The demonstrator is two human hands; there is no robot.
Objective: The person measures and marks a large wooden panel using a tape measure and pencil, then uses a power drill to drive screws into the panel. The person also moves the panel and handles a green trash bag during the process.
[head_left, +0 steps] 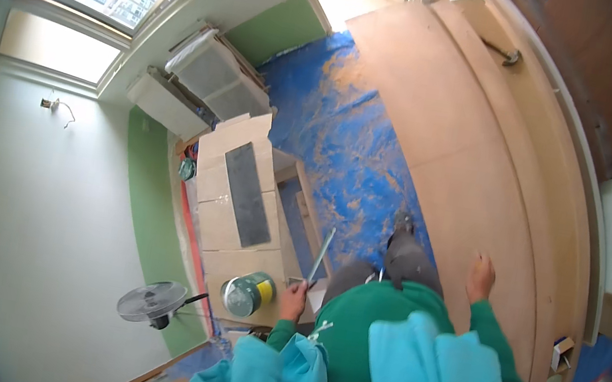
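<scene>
The left hand [293,300] grips a long metal square [320,256] just right of the tin [246,294]. The right hand [480,275] rests half-open on the board [453,135].

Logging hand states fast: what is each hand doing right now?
Left hand: closed on a long thin metal square.
Right hand: holds nothing, resting by the large wooden board; open or closed cannot be told.

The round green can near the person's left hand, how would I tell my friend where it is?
Start at the long tan workbench with the dark slab on top, along the green-striped wall. At its near end, beside the left hand, lies the can. It is the only round thing there, green with a yellow patch and a shiny lid.
</scene>
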